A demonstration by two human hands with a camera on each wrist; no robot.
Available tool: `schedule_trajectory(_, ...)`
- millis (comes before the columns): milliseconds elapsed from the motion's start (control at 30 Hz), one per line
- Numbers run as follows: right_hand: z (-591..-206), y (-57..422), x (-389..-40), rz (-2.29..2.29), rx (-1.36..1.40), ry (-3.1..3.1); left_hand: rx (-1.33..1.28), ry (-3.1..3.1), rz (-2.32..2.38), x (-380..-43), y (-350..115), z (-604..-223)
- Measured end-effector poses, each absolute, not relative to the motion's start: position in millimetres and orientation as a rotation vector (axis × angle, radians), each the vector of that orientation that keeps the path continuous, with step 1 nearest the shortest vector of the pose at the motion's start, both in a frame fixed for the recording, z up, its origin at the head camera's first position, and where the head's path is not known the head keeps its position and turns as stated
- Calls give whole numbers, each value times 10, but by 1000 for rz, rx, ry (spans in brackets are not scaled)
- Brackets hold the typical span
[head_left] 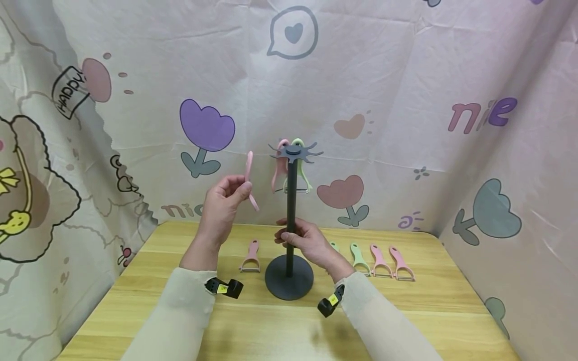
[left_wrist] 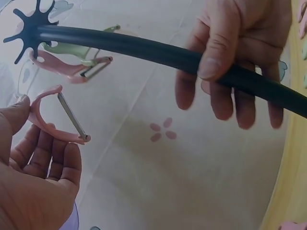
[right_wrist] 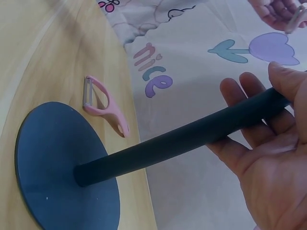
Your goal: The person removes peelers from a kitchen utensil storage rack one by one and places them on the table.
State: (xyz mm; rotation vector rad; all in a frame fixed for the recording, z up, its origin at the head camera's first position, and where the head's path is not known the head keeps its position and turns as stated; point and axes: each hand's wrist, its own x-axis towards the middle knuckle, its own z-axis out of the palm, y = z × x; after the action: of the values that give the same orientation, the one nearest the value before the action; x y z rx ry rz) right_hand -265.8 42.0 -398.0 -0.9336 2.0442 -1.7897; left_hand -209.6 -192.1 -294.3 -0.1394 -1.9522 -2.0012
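Note:
My left hand (head_left: pixel 219 208) pinches a pink peeler (head_left: pixel 249 168) in the air, left of a dark grey stand (head_left: pixel 289 288). In the left wrist view the peeler's blade (left_wrist: pixel 71 116) faces away from the palm. My right hand (head_left: pixel 311 244) holds the stand's pole halfway up, thumb on the near side and fingers behind. Around the top of the stand is a ring of hooks (head_left: pixel 311 153). A pink peeler (head_left: pixel 279 173) and a green peeler (head_left: pixel 300 170) hang from its far side, partly hidden by the pole.
On the wooden table (head_left: pixel 149 296) a pink peeler (head_left: pixel 254 248) lies left of the round base. To the right lie a green peeler (head_left: pixel 356 253) and two pink ones (head_left: pixel 399 260), with another green one (head_left: pixel 334 245) partly behind my right wrist. A printed curtain (head_left: pixel 384 75) hangs behind.

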Motion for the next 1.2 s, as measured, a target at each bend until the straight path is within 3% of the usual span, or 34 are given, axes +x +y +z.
schedule_trajectory(1200,-3888,414,-2634,-1708,-988,2144,344,-2308,-1687,-2250,-2346,-3757)
